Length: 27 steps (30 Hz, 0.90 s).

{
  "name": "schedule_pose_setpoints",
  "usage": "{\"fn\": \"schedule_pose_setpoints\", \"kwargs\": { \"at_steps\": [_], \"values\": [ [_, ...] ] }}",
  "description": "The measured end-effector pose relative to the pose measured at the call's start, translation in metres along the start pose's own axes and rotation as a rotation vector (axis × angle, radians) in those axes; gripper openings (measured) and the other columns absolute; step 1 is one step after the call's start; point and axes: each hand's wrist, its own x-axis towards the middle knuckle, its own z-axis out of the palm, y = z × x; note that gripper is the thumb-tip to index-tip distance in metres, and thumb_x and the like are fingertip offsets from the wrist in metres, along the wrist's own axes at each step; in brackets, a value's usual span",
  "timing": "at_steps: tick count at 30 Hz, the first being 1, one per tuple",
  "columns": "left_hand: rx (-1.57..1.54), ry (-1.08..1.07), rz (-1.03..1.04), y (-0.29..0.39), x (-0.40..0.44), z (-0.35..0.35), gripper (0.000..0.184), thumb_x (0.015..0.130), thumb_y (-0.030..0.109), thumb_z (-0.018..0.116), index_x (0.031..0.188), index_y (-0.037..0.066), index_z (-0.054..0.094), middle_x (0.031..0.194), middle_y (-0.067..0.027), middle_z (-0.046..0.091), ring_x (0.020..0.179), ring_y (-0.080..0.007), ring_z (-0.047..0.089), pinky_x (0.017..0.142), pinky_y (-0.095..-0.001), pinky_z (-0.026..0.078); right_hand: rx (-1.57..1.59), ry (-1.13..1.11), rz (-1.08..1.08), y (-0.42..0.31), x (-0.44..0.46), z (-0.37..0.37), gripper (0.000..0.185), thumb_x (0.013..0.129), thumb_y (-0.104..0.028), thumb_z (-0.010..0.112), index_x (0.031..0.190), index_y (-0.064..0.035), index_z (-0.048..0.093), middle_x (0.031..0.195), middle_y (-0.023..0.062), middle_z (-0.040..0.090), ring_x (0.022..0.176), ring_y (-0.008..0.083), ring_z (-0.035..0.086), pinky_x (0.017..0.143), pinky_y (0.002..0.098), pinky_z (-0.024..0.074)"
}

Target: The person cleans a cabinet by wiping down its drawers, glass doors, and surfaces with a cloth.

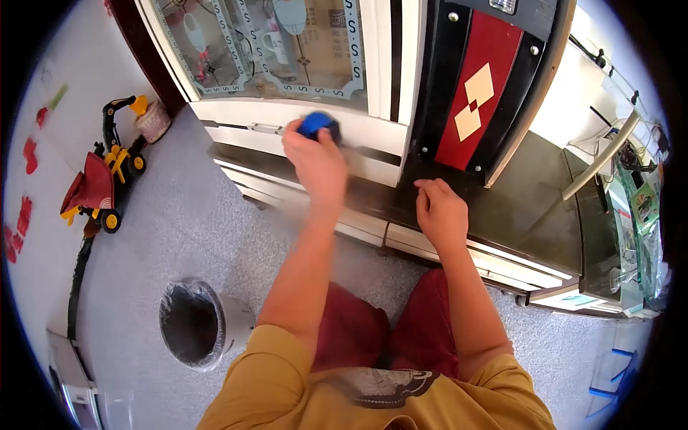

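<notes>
My left hand is closed around a rounded blue and dark object, whose exact kind I cannot make out. It is up against the white cabinet's front, just right of a metal drawer handle. The forearm is slightly smeared by motion. My right hand is at the front edge of the dark cabinet top, fingers curled in. Nothing shows in its grip, though the palm is hidden.
A red-and-black panel with cream diamonds stands behind my right hand. On the floor to the left are a lined bin and a toy digger. Glass doors sit above the drawer. Cables and packages lie far right.
</notes>
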Motion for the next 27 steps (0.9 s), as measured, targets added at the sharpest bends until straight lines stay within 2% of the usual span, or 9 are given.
{"fn": "schedule_pose_setpoints", "kwargs": {
  "at_steps": [2,6,8,15,18,19,20,24,27],
  "values": [
    [-0.076,0.005,-0.143,-0.012,0.016,-0.004,0.042,0.098,0.009,0.069,0.132,-0.006,0.048,0.13,-0.0261,0.056,0.126,-0.0462,0.052,0.104,-0.0532,0.044,-0.03,0.005,-0.002,-0.001,0.001,0.0,0.014,0.09,-0.006,0.07,0.103,-0.0073,0.075,0.089,0.0125,0.069,0.076,0.0357,0.069,0.067,0.0432,0.0575],
    [0.056,-0.035,-0.036,-0.011,0.016,-0.01,0.039,0.101,0.01,0.066,0.13,-0.009,0.048,0.123,-0.0311,0.057,0.115,-0.0478,0.056,0.102,-0.0519,0.044,-0.051,0.009,0.015,-0.004,0.001,-0.001,0.012,0.088,-0.007,0.071,0.1,-0.0077,0.075,0.087,0.0116,0.068,0.076,0.0352,0.07,0.067,0.0435,0.0578],
    [0.098,-0.069,-0.034,-0.002,0.004,-0.01,0.04,0.099,0.01,0.067,0.129,-0.008,0.048,0.125,-0.0312,0.056,0.118,-0.0489,0.053,0.103,-0.0546,0.042,-0.055,0.011,0.012,-0.005,0.002,-0.001,0.012,0.089,-0.007,0.071,0.1,-0.008,0.075,0.088,0.0112,0.069,0.077,0.035,0.07,0.068,0.0439,0.0582],
    [0.098,-0.384,0.138,0.039,-0.081,-0.005,0.055,0.089,0.009,0.079,0.137,0.005,0.052,0.133,-0.0203,0.054,0.127,-0.0442,0.05,0.107,-0.0522,0.045,-0.062,-0.003,0.022,0.001,-0.004,0.0,0.01,0.091,-0.008,0.069,0.099,-0.0094,0.075,0.091,0.0118,0.07,0.08,0.0357,0.071,0.07,0.0445,0.0586],
    [0.086,-0.389,-0.028,0.048,-0.07,-0.008,0.056,0.089,0.007,0.078,0.138,0.005,0.051,0.132,-0.0201,0.053,0.128,-0.0441,0.05,0.106,-0.0515,0.046,0.006,-0.014,0.022,0.001,-0.005,-0.006,0.011,0.091,-0.007,0.068,0.1,-0.0087,0.075,0.091,0.0123,0.07,0.08,0.0366,0.07,0.07,0.045,0.0584],
    [0.081,-0.295,0.035,0.04,-0.066,-0.004,0.049,0.091,0.005,0.073,0.134,0.006,0.05,0.133,-0.0213,0.052,0.127,-0.0453,0.051,0.102,-0.0542,0.05,0.021,-0.01,0.015,0.002,-0.005,-0.008,0.011,0.092,-0.007,0.068,0.101,-0.0083,0.075,0.092,0.0123,0.07,0.08,0.0367,0.07,0.07,0.045,0.0581],
    [0.043,-0.29,-0.057,0.032,-0.062,-0.003,0.049,0.091,0.004,0.073,0.134,0.005,0.049,0.13,-0.0217,0.052,0.125,-0.0461,0.051,0.101,-0.0538,0.05,0.04,-0.008,0.011,0.003,-0.005,-0.008,0.012,0.092,-0.006,0.068,0.101,-0.0079,0.075,0.092,0.0124,0.07,0.08,0.0368,0.07,0.07,0.045,0.0578],
    [0.091,-0.233,-0.022,0.011,-0.06,-0.002,0.049,0.091,0.003,0.073,0.134,0.003,0.049,0.128,-0.0228,0.052,0.122,-0.0473,0.052,0.1,-0.0536,0.049,0.171,-0.026,0.009,-0.004,-0.011,-0.02,0.013,0.093,-0.003,0.067,0.103,-0.0051,0.074,0.091,0.014,0.07,0.081,0.037,0.07,0.071,0.0443,0.0572],
    [0.114,-0.265,0.01,0.008,-0.056,-0.006,0.048,0.092,0.003,0.073,0.134,0.003,0.048,0.127,-0.0231,0.052,0.121,-0.0476,0.053,0.1,-0.0537,0.048,0.394,-0.076,0.016,0.001,-0.065,-0.04,0.013,0.093,-0.002,0.067,0.103,-0.0036,0.073,0.094,0.0162,0.072,0.083,0.0373,0.071,0.073,0.0443,0.0573]
  ]
}}
